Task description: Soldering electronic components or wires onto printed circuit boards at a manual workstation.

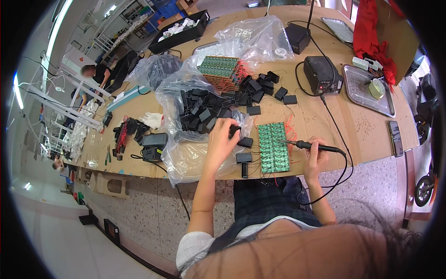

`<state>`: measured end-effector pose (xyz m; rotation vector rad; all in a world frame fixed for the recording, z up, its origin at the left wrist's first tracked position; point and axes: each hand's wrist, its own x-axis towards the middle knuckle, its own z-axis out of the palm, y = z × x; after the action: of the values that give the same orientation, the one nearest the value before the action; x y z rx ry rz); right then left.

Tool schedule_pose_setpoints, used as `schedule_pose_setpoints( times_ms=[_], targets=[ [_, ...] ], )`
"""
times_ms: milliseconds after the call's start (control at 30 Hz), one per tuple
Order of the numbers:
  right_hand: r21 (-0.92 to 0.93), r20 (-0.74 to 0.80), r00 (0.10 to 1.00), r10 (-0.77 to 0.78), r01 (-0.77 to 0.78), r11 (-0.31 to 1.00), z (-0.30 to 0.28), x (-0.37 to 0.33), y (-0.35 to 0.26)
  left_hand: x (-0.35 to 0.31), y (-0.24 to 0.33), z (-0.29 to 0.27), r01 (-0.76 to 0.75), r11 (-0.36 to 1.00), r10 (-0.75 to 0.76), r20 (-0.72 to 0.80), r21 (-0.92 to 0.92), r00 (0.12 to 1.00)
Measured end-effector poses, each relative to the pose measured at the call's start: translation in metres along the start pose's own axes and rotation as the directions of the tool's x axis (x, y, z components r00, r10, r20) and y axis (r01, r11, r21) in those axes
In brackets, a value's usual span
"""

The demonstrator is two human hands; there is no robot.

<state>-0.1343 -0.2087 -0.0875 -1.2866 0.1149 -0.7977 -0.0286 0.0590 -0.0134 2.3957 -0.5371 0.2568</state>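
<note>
My right hand (317,157) grips a soldering iron (320,147), its tip over a green circuit board panel (273,160). The panel lies flat near the table's front edge, with thin red wires along its right side. Left of the panel, my left hand (222,141) is closed on a small black block (235,131), partly hidden by the fingers. Several similar wired blocks (244,158) lie between that hand and the panel. Beyond my left hand, a heap of black blocks (200,108) rests on a clear plastic bag (186,156).
Behind the heap stands a stack of green panels (218,67) with red wires. At right are a black soldering station (321,75), a metal tray (353,88) with a round tin (377,88), and a phone (395,138). The iron's cable (343,135) loops beside my right arm. Other people sit far left.
</note>
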Motion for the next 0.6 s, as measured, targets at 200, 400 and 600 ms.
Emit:
schedule_pose_setpoints(
  times_ms=[200, 400, 600],
  targets=[
    [-0.039, 0.012, 0.999, -0.05, 0.051, 0.998, -0.002, 0.002, 0.006, -0.037, 0.023, -0.009, -0.064, 0.997, 0.067, -0.087, 0.037, 0.994],
    [-0.008, 0.005, 1.0, -0.021, 0.022, 1.0, -0.002, 0.002, 0.002, -0.065, 0.026, -0.022, -0.033, 0.965, 0.042, -0.03, 0.259, 0.999],
    [-0.012, 0.014, 1.0, -0.011, 0.011, 1.0, -0.002, 0.001, 0.001, -0.061, 0.024, -0.015, 0.14, 0.983, -0.129, -0.1, 0.115, 0.987]
  ],
)
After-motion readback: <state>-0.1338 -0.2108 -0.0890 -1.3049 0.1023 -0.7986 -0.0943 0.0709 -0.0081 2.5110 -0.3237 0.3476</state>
